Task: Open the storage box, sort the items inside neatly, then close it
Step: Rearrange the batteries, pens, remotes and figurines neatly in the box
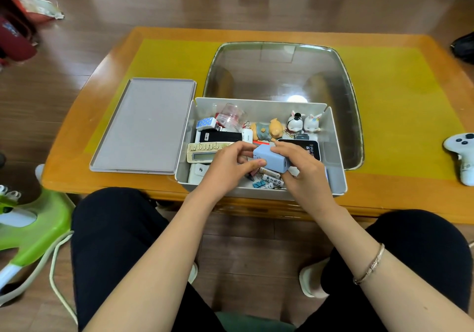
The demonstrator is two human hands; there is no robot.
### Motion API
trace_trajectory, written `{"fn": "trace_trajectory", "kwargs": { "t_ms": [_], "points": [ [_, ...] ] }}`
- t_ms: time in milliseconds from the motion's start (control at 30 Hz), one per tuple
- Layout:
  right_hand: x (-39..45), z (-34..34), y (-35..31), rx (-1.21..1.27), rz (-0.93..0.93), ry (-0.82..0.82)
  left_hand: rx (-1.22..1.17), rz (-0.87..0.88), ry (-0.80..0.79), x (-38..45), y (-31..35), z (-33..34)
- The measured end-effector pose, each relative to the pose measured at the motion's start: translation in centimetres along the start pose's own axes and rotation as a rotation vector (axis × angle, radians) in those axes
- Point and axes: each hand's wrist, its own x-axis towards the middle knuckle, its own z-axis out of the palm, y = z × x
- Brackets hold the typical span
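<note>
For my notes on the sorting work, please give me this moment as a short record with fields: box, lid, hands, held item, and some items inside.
box: grey storage box, open, at the near edge of the table
lid: lid off, flat on the table, left of the box
hands: left hand and right hand, both over the box
held item: light blue block, gripped from both ends
items inside: beige remote, pig figurine, two white figurines, batteries

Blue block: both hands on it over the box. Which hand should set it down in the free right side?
Right, probably. The right hand already grips the blue block on its right end, nearest the box's bare right strip. The left hand would have to cross over.
</note>
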Motion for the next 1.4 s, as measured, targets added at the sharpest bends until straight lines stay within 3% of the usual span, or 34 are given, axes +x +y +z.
{"fn": "trace_trajectory", "kwargs": {
  "t_ms": [233,400,567,800,967,1100,1300,1400],
  "points": [
    [-0.1,0.2,0.1,-0.046,0.044,0.006,0.163,0.031,0.154,-0.1,-0.1,1.0],
    [-0.1,0.3,0.1,-0.030,0.074,0.007,0.146,0.077,0.171,-0.1,-0.1,1.2],
    [0.1,0.4,-0.1,0.115,0.176,0.033,0.177,0.171,0.224,-0.5,-0.1,1.2],
    [0.6,0.1,0.1,0.143,0.210,0.093,0.147,0.296,0.157,-0.9,-0.1,1.2],
    [0.8,-1.1,0.4,0.141,0.257,0.024,0.265,0.306,0.022,-0.8,-0.3,1.0],
    [1.5,-2.5,0.3,0.246,0.371,-0.030,0.295,0.342,0.036,-0.3,0.6,1.8],
    [2.4,-3.3,0.3,0.261,0.442,0.037,0.354,0.308,-0.062,0.1,1.9,2.7],
    [2.5,-3.6,0.5,0.318,0.432,-0.054,0.223,0.190,-0.062,0.4,2.3,2.9]
  ]
}}
